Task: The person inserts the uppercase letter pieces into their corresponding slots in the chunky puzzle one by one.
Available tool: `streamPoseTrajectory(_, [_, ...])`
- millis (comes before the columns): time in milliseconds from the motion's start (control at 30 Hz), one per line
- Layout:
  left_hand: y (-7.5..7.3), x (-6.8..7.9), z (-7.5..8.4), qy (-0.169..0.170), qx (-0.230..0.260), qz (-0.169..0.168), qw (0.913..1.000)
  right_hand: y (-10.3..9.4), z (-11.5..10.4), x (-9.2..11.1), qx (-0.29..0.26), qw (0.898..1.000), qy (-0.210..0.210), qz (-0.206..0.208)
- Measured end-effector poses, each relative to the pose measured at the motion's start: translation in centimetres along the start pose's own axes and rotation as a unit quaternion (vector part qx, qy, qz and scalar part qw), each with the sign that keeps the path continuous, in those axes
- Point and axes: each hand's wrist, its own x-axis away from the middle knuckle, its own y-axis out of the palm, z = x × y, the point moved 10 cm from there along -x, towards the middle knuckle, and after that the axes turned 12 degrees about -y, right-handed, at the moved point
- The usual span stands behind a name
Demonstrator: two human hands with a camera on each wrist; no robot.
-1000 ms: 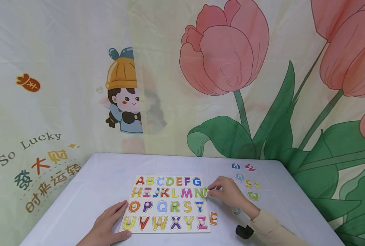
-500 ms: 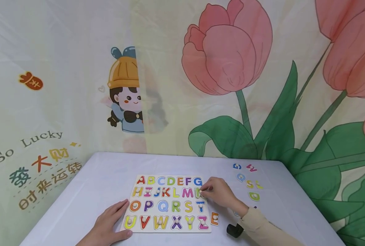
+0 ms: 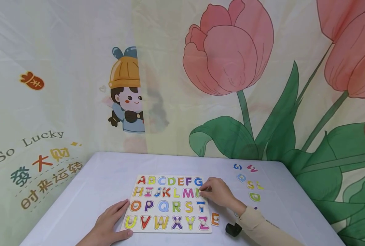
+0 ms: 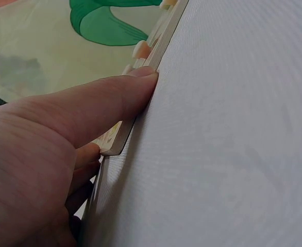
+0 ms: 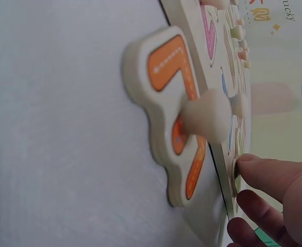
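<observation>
White-covered table (image 3: pixel 102 177). Alphabet board (image 3: pixel 169 214), four rows, lies flat on it. Left hand (image 3: pixel 110 222): fingers extended at the board's left edge, thumb at its near edge. Right hand (image 3: pixel 220 193): thumb and finger pinch the green letter N (image 3: pixel 197 193) at the second row's right end; seating cannot be told. Orange letter E (image 3: pixel 215 219) lies just beside the board's near right corner.
</observation>
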Motion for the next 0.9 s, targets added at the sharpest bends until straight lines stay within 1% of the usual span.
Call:
streamPoseTrajectory(367, [0.03,0.06,0.02,-0.004,0.004,-0.003,1.0,0.1,0.03,0.09,0.001,1.0,0.006,-0.002])
streamPoseTrajectory(633, [0.12,-0.14,-0.13,-0.021,0.008,-0.009,0.9997,0.14,0.01,-0.12,-0.005,1.0,0.007,-0.01])
streamPoseTrajectory(833, [0.11,-0.2,-0.18,-0.021,0.006,-0.008,0.9997,0.29,-0.02,-0.22,-0.006,1.0,0.007,-0.018])
streamPoseTrajectory(900, [0.16,-0.27,-0.28,-0.026,0.007,-0.01,0.9996,0.3,-0.03,-0.22,-0.008,1.0,0.004,-0.022])
